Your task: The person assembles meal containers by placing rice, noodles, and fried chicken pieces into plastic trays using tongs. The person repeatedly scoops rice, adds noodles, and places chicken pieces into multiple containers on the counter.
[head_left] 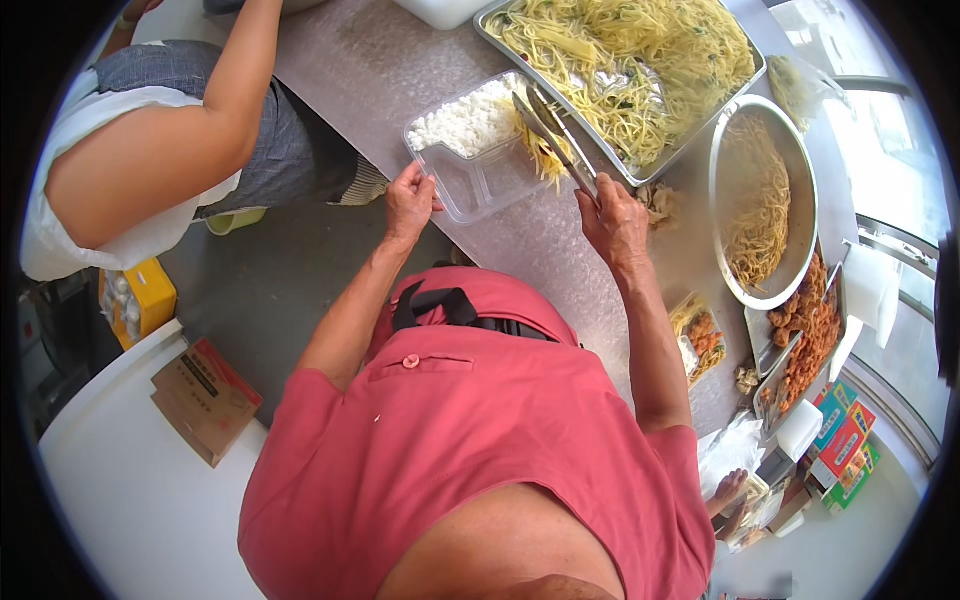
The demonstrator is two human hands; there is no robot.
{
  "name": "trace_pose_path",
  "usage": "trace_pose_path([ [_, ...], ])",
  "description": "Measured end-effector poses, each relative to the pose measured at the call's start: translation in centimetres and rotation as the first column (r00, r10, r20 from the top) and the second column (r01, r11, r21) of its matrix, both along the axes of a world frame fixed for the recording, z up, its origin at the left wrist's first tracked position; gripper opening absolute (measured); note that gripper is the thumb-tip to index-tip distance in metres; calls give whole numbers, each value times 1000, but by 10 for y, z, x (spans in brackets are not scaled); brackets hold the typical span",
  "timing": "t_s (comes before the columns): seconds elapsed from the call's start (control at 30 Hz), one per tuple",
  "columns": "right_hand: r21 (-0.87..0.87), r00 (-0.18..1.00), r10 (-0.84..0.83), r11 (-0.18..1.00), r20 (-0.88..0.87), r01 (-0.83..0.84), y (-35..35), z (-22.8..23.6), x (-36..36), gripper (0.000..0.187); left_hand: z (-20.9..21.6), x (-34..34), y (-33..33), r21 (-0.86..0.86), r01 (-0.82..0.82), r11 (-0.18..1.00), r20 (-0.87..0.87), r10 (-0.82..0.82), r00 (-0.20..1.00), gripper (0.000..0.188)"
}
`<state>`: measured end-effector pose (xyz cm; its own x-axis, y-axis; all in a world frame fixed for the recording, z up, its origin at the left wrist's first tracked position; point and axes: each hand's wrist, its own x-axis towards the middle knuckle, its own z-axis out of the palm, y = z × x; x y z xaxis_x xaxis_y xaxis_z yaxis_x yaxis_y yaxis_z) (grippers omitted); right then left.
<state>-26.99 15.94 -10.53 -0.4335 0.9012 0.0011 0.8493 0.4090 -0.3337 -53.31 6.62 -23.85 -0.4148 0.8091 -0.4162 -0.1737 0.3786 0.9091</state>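
Note:
My left hand [409, 203] pinches the near left edge of a clear plastic meal box [455, 190]. White rice [465, 120] fills the box's far compartment, while the near compartments show bare plastic. My right hand [615, 222] is closed around metal tongs [550, 128], whose tips point away over the box's right side. Pale yellow shreds [545, 158], perhaps potato, lie at the box's right edge below the tongs. Just beyond, a large metal tray [522, 68] holds a heap of similar shreds with green bits.
Right of the tray stands an oval metal bowl [813, 200] of brown noodles. A tray of reddish fried pieces [810, 345] and a filled meal box [700, 340] sit nearer on the metal table [340, 60]. Another person's arm [165, 165] is at the left, near cardboard [205, 400].

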Motion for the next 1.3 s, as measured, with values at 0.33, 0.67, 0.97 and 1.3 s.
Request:
trace_pose_path([
  [0.33,-5,989,-148,989,-24,148,7,10,28,21,10,-52,32,132,13,991,-636,75,768,39],
  [0.67,9,988,-111,994,-104,112,2,11,25,24,13,-68,123,-113,523,845,-518,-499,694,25],
  [0.97,-116,900,-396,918,-184,380,-67,28,58,29,4,-65,111,-79,577,813,-316,-569,759,24],
  [1.3,-70,848,-514,858,-127,510,-108,-1,76,30,22,-19,12,-85,532,842,72,-527,847,21],
])
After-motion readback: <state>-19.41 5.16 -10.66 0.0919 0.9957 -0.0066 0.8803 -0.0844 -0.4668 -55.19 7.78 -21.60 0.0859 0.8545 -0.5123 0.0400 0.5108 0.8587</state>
